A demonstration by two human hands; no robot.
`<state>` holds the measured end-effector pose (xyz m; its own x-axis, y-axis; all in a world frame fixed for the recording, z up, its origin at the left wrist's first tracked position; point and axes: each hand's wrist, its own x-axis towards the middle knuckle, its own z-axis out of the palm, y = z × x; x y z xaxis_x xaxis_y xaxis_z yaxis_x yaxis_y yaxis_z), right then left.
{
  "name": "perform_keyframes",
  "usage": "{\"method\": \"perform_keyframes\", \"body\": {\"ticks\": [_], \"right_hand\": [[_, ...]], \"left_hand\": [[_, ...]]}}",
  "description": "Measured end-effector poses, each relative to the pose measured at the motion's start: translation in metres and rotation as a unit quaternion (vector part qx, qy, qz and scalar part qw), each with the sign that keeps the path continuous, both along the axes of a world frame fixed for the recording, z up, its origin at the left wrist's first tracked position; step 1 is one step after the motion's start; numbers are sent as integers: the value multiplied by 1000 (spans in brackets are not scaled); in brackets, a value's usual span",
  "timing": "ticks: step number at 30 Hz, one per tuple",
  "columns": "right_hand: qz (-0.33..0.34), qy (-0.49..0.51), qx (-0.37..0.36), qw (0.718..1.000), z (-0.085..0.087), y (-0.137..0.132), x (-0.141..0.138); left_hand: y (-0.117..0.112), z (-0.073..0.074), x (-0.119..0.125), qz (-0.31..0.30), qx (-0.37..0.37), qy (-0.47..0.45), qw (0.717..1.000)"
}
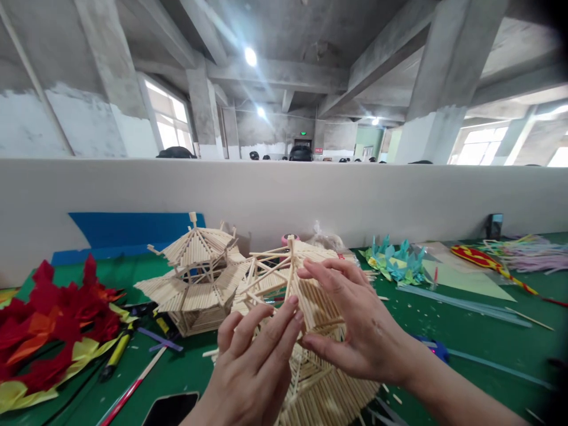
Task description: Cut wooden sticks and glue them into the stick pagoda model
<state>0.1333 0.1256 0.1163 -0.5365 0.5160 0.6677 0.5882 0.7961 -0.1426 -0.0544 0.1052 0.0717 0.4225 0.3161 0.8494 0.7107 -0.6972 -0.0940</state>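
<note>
Holds the right hand wide, thumb and fingers well parted, over the covered right slope of a partly roofed stick pavilion, fingertips near the peak and thumb lower down. Points the left hand up from the near side, fingers straight and close together, tips near the thumb side of the right hand. Hides the left thumb from view; impossible to make out any stick pinched there. Leaves visible, above the left fingers, bare roof ribs meeting at an upright post. Spreads below both hands into a broad lower roof of close-laid sticks, standing at the middle of the green table.

Shows just left and behind a second pavilion, upright, roofed on two levels. Bears farther left red paper petals, a yellow marker, crossed purple strips and, at the near edge, a dark phone. Carries to the right a teal and yellow paper piece, pale blue strips and a blue device. Ends at the back against a white partition, with a blue sheet before it at left.
</note>
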Motion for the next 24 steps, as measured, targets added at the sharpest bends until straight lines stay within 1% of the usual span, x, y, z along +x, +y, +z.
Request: {"method": "perform_keyframes", "body": {"ticks": [3, 6, 12, 17, 20, 22, 24], "right_hand": [[-5, 4, 2, 1000, 0, 1, -1], [-9, 2, -1, 1000, 0, 2, -2], [-18, -3, 0, 1000, -1, 1, -3], [-41, -6, 14, 999, -3, -6, 4], [-67, 60, 33, 995, -15, -17, 16], [-90, 127, 35, 987, -30, -26, 29], [-122, 199, 13, 972, -51, -34, 45]], "left_hand": [[2, 1, -3, 1, -11, 31, 999], [3, 1, -3, 1, -15, 29, 999], [3, 0, -1, -8, -16, 17, 1000], [-2, -1, -4, -9, -30, -25, 999], [-8, -2, -12, 1, -9, -53, 999], [-13, -4, -18, 15, -8, -63, 998], [-21, -7, -21, 31, -19, -74, 997]]}}
